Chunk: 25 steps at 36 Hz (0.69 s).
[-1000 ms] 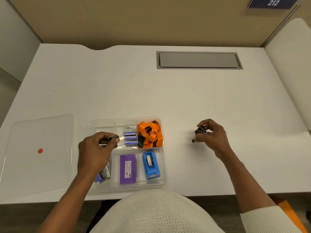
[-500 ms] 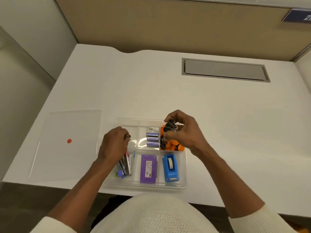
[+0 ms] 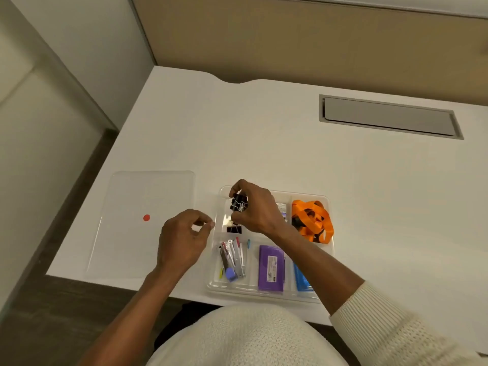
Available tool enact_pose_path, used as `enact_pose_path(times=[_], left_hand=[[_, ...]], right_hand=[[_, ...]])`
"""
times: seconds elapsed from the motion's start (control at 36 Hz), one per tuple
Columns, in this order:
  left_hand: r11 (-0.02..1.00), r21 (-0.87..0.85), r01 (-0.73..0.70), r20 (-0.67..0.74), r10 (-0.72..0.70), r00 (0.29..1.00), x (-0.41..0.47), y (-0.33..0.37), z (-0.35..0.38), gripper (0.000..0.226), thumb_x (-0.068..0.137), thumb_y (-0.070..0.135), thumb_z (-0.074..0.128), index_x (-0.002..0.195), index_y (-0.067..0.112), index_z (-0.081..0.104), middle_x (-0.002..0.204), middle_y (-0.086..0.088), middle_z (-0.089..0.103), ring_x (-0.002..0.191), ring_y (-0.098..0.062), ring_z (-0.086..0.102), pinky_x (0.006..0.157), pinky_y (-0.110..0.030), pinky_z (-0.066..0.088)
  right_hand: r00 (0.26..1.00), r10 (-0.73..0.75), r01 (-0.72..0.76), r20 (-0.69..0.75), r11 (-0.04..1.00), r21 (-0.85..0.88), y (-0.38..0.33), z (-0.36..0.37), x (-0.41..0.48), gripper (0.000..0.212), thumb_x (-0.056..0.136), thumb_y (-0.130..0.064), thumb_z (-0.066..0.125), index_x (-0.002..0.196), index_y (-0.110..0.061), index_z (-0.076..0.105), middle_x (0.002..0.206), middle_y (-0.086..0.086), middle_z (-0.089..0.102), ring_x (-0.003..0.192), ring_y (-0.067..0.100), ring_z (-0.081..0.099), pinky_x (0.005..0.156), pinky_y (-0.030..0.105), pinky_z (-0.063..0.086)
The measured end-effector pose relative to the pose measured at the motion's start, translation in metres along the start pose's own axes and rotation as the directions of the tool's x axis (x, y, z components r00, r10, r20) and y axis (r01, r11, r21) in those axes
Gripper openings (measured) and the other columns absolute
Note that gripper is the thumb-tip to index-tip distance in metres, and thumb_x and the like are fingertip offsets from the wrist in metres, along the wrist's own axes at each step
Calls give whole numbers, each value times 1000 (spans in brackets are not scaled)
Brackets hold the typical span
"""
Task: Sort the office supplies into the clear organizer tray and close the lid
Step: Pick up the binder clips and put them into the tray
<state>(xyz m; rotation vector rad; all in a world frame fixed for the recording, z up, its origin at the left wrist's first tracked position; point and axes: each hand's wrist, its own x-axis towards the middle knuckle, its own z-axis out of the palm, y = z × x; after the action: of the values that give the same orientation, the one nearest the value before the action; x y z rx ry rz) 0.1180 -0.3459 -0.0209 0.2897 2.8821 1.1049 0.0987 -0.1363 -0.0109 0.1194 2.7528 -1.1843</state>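
The clear organizer tray sits at the desk's front edge. My right hand hovers over its back-left compartment, shut on black binder clips. Another black binder clip lies in that compartment below the hand. My left hand is just left of the tray, fingers loosely curled and holding nothing. The tray also holds an orange lanyard, a purple box, a blue tape dispenser partly hidden by my right forearm, and several pens. The clear lid with a red dot lies flat to the left.
A grey cable hatch is set into the white desk at the back right. A tan partition stands behind the desk. The desk's left edge drops to the floor just beyond the lid.
My right hand carried the binder clips from the desk's right side across the tray to its back-left compartment. My left hand released a clip there and drew back left of the tray.
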Motion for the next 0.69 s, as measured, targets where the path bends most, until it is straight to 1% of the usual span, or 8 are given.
enact_pose_path(times=[0.06, 0.11, 0.17, 0.31, 0.36, 0.44, 0.56, 0.69], left_hand=[[998, -34, 60, -35, -61, 998, -3, -11, -13, 4, 89, 18, 81, 90, 18, 77, 91, 8, 77, 81, -8, 72, 72, -23, 63], [992, -54, 114, -51, -116, 992, -6, -22, -26, 4, 89, 15, 81, 87, 16, 77, 88, 6, 78, 79, -8, 72, 76, -2, 50], [986, -64, 153, -56, -157, 986, -8, -35, -37, 5, 89, 15, 81, 86, 16, 77, 86, 8, 77, 78, -7, 71, 73, 3, 44], [977, -56, 203, -111, -208, 972, -6, -65, -58, 6, 89, 22, 81, 88, 17, 77, 87, 7, 76, 80, 0, 68, 67, -13, 48], [973, -46, 228, -145, -232, 962, -4, -76, -65, 8, 90, 23, 80, 91, 15, 77, 91, 3, 77, 80, -6, 69, 68, -19, 54], [963, 35, 268, -201, -256, 946, 0, -94, -74, 13, 91, 28, 79, 92, 15, 75, 99, -2, 78, 86, -19, 72, 73, -38, 62], [900, 228, 371, -204, -328, 922, 7, -114, -84, 26, 91, 31, 78, 108, 13, 71, 117, -14, 70, 112, -34, 64, 80, -48, 58], [814, 290, 504, -197, -465, 863, 16, -137, -94, 58, 87, 34, 81, 131, 4, 58, 140, -22, 54, 132, -41, 49, 97, -56, 53]], right_hand=[[999, -19, 22, 30, 993, -117, -4, 11, 3, 46, 69, -18, 80, 110, -24, 62, 94, 3, 69, 78, 23, 64, 71, 42, 58], [999, -31, 41, 45, 973, -229, -7, 23, 4, 47, 73, -14, 78, 116, -21, 61, 97, 6, 66, 79, 29, 65, 71, 44, 59], [999, -30, 41, 42, 946, -320, -7, 33, 5, 48, 75, -8, 74, 121, -16, 61, 97, 11, 64, 77, 36, 66, 68, 47, 61], [1000, -13, 20, 18, 880, -475, -17, 40, -1, 54, 78, -1, 66, 131, -8, 59, 106, 17, 62, 93, 39, 63, 67, 45, 58], [1000, 5, -1, 6, 861, -508, -22, 41, -5, 56, 80, -4, 66, 135, -8, 54, 113, 18, 60, 101, 38, 60, 70, 45, 58], [996, 7, -50, -86, 861, -506, -33, 39, -8, 46, 84, -8, 64, 129, -6, 56, 112, 17, 59, 98, 36, 59, 65, 42, 52], [981, -29, -20, -189, 967, -255, -56, 45, -7, 39, 82, -14, 72, 120, -9, 66, 103, 12, 65, 84, 31, 67, 67, 38, 55], [994, 108, -108, -18, 994, -10, -97, 66, -7, 44, 83, -27, 76, 125, -16, 68, 111, 2, 75, 90, 17, 72, 84, 31, 55]])
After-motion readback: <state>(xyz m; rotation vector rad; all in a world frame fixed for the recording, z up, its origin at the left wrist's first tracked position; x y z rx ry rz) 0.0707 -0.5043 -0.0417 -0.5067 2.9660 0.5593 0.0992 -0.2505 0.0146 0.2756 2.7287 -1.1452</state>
